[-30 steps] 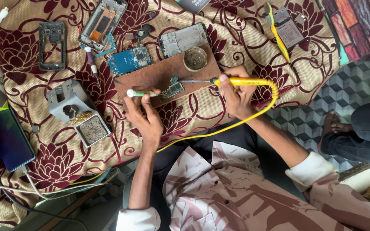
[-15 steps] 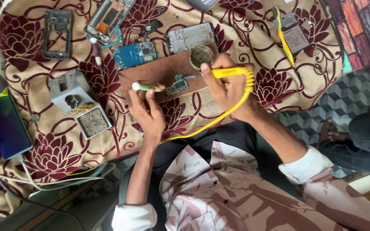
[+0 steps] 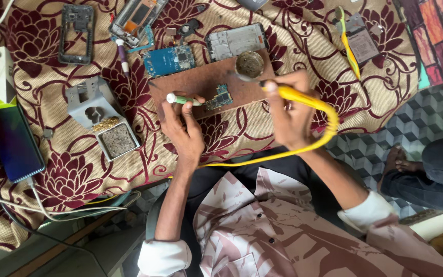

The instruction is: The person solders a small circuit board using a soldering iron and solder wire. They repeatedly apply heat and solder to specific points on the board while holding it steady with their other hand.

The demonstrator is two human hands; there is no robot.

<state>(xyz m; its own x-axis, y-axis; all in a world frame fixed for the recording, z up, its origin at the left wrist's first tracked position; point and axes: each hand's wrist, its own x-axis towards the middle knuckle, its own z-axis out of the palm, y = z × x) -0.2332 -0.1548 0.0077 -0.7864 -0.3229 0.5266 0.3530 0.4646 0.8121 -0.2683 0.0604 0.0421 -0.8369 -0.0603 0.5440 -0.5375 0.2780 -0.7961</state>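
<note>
Green and small, the circuit board [image 3: 219, 97] lies at frame centre on a brown wooden work board [image 3: 190, 84], pinned by a green-handled tool [image 3: 183, 99] pinched in the left hand [image 3: 183, 131]. The right hand [image 3: 288, 110] is clenched on a yellow soldering iron [image 3: 293, 95] whose tip reaches the round tin [image 3: 249, 64] above, not the board, so soldering looks unfinished. Phone parts crowd the upper cloth [image 3: 78, 174], with freer room toward the lower edge.

Phone parts [image 3: 170, 60] crowd far side of board [image 3: 201, 82] — near cloth [image 3: 221, 141] open
</note>
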